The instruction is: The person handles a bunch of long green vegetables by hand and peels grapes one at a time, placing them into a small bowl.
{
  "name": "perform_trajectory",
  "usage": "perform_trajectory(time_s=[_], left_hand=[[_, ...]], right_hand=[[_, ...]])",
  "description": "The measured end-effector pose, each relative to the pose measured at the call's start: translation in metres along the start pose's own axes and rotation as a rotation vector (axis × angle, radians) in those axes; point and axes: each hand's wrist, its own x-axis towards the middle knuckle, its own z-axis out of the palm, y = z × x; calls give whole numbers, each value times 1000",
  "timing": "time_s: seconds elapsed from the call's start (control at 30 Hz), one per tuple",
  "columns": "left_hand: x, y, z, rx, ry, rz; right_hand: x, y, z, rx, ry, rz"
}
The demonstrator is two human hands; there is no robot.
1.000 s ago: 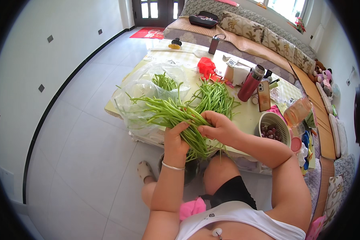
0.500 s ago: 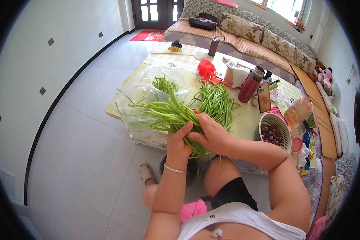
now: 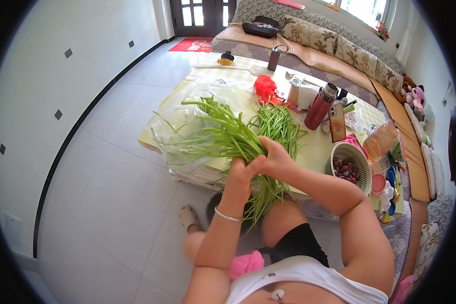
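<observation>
A thick bunch of long green vegetable stems (image 3: 234, 133) is gripped in both hands over the table's near edge. My left hand (image 3: 240, 172) is closed round its lower part, a white bangle on the wrist. My right hand (image 3: 276, 158) wraps the bunch from the other side, its thumb close to the left hand. Thin leafy ends hang below the hands, above a dark bucket (image 3: 215, 203) on the floor, partly hidden by my left arm. Behind the bunch, a clear plastic bag (image 3: 175, 124) holds more stems. Another pile of green stems (image 3: 278, 121) lies on the table.
To the right stand a colander (image 3: 362, 164) of grapes, a red thermos (image 3: 319, 107), a phone (image 3: 337, 122) and a pinkish bottle (image 3: 381, 142). A crumpled red bag (image 3: 263, 87) lies farther back on the table (image 3: 228, 164). A long sofa (image 3: 309, 57) runs behind.
The bunch has swung more upright, its upper ends moving right and away. Both hands have shifted slightly right, and more of the thin ends now hang below them.
</observation>
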Motion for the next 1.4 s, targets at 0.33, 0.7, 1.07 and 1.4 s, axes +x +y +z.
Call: perform_trajectory(time_s=[0.33, 0.7, 1.07, 1.4], left_hand=[[10, 42, -56, 1135, 395, 586], [31, 26, -90, 1581, 506, 52], [22, 36, -79, 307, 385, 127], [17, 43, -79, 241, 557, 496]], right_hand=[[17, -42, -72, 549, 43, 206], [23, -53, -69, 692, -154, 364], [93, -10, -34, 284, -321, 554], [95, -26, -29, -656, -403, 184]])
